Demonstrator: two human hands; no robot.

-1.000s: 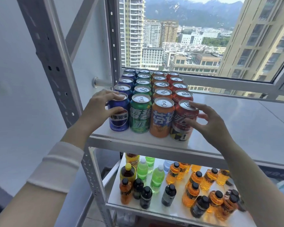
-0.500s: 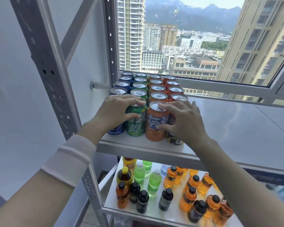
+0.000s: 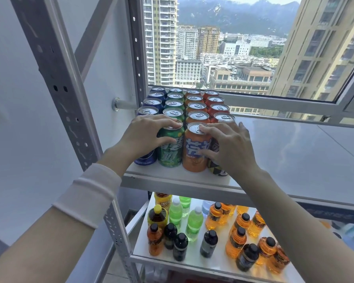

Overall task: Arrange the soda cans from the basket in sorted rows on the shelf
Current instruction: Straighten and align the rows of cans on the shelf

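Soda cans stand in four colour-sorted rows on the white shelf [image 3: 284, 160]: blue, green, orange and red from left to right. My left hand [image 3: 143, 135] lies over the front blue can [image 3: 146, 159] and front green can [image 3: 171, 148], fingers curled on the green can's top, thumb against its side. My right hand [image 3: 227, 146] covers the front red can [image 3: 218, 168], its fingers reaching onto the top of the front orange can [image 3: 194, 152] and its thumb on that can's side. No basket is in view.
A lower shelf [image 3: 192, 254] carries several bottles, green, orange and dark. A grey perforated shelf post [image 3: 55, 82] rises at the left. Behind the cans is a window frame [image 3: 274, 107]. The upper shelf's right half is bare white surface.
Both hands moved inward from the outer blue and red cans onto the front green and orange cans. The front cans now stand tighter against the rows behind.
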